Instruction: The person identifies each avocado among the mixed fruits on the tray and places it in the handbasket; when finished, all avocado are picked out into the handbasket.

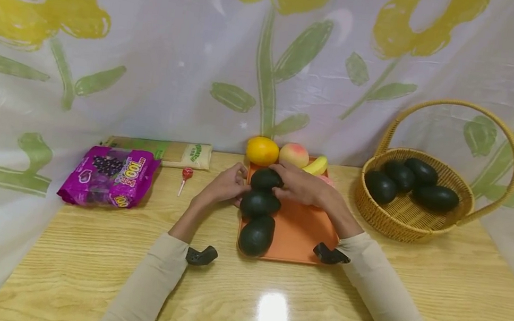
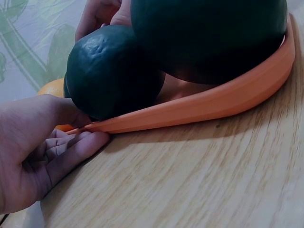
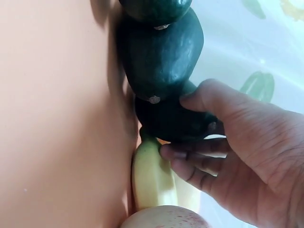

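Three dark green avocados lie in a column along the left side of an orange tray (image 1: 301,233). My right hand (image 1: 304,185) holds the farthest avocado (image 1: 264,178), with thumb and fingers on either side of it in the right wrist view. The middle avocado (image 1: 259,205) touches it, and the nearest avocado (image 1: 256,236) sits at the tray's front left corner. At the left edge, my left hand (image 1: 227,184) pinches the tray's rim (image 2: 166,114) between thumb and fingers. A banana (image 3: 153,175) lies just beside the right fingertips.
Behind the avocados are an orange-yellow fruit (image 1: 262,151), a peach (image 1: 294,155) and a partly hidden pink item (image 1: 327,180). A wicker basket (image 1: 380,218) with several avocados stands right. Leftward lie a purple bag (image 1: 110,177), a lollipop (image 1: 187,174) and a flat beige package (image 1: 185,155).
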`<state>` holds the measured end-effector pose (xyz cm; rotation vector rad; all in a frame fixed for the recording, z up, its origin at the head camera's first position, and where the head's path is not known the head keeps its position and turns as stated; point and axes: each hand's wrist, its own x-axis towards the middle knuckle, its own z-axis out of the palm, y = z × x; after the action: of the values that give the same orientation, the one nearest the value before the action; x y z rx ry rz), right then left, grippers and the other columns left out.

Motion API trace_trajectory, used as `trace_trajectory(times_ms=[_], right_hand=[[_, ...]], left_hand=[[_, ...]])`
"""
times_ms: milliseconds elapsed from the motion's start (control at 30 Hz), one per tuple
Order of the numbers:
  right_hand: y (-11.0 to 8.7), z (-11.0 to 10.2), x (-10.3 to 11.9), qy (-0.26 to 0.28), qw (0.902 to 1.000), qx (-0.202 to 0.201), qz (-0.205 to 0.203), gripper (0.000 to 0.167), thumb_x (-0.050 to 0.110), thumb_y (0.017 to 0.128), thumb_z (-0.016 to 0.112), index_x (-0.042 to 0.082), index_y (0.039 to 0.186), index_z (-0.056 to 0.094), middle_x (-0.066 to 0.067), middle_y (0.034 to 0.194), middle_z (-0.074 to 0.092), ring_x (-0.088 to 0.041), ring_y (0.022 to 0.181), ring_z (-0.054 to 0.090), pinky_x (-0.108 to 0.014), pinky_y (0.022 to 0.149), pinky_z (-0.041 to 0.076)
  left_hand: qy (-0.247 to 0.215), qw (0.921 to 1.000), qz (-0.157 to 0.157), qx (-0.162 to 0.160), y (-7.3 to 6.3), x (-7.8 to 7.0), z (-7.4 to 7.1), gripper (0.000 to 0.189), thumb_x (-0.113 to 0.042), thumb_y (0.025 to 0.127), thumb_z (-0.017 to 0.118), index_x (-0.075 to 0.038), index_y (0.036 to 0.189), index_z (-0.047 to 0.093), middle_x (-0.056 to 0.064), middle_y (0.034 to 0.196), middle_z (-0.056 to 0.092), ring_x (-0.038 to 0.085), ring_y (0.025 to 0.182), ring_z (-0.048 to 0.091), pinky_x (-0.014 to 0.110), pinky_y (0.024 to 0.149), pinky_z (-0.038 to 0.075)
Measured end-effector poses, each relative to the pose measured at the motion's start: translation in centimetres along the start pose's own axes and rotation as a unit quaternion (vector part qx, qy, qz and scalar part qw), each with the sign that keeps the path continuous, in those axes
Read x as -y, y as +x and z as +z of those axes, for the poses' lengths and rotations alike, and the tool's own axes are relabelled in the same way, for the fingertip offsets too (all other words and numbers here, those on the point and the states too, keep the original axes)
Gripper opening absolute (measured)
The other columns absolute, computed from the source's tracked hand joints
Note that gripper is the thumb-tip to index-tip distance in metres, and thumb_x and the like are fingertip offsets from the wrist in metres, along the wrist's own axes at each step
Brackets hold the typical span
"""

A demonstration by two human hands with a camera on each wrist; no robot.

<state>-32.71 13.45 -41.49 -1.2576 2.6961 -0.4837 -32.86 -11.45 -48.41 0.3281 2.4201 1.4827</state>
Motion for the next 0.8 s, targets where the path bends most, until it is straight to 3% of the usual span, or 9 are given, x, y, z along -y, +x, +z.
trace_trajectory(times_ms=[233,567,700,800], right_hand=[[-0.3,-0.9,0.0,0.020,0.9993,-0.024,-0.020,0.046,0.015,0.102,0.063,-0.002,0.143,0.050,-0.019,0.135,0.060,-0.031,0.121,0.059,-0.048,0.109,0.051],[-2.1,-4.5,0.3,0.030,0.9992,-0.028,0.003,0.053,0.013,0.097,0.068,-0.002,0.145,0.051,-0.019,0.129,0.064,-0.032,0.106,0.061,-0.046,0.094,0.054],[-3.4,-5.9,0.1,0.049,0.9985,-0.024,0.003,0.061,0.011,0.096,0.068,-0.002,0.152,0.047,-0.021,0.150,0.056,-0.035,0.127,0.059,-0.051,0.109,0.052],[-4.5,-7.0,0.0,0.066,0.9974,-0.028,-0.004,0.062,0.009,0.096,0.069,0.000,0.153,0.046,-0.021,0.156,0.051,-0.037,0.138,0.053,-0.055,0.114,0.048]], left_hand=[[-0.007,1.0000,-0.001,-0.002,0.3,0.2,0.1,0.041,-0.012,0.093,0.069,-0.003,0.125,0.045,0.007,0.082,0.060,0.014,0.060,0.063,0.027,0.052,0.061],[-0.002,1.0000,0.003,-0.005,0.3,0.3,0.1,0.039,-0.009,0.091,0.067,-0.002,0.122,0.044,0.005,0.079,0.059,0.012,0.058,0.062,0.026,0.051,0.061],[0.000,1.0000,-0.003,0.001,0.1,0.2,0.1,0.040,-0.010,0.092,0.067,-0.002,0.123,0.044,0.006,0.081,0.060,0.012,0.060,0.062,0.025,0.053,0.061],[0.006,1.0000,-0.004,0.001,0.0,0.1,0.0,0.040,-0.010,0.092,0.067,-0.002,0.123,0.044,0.006,0.081,0.061,0.012,0.060,0.062,0.025,0.053,0.061]])
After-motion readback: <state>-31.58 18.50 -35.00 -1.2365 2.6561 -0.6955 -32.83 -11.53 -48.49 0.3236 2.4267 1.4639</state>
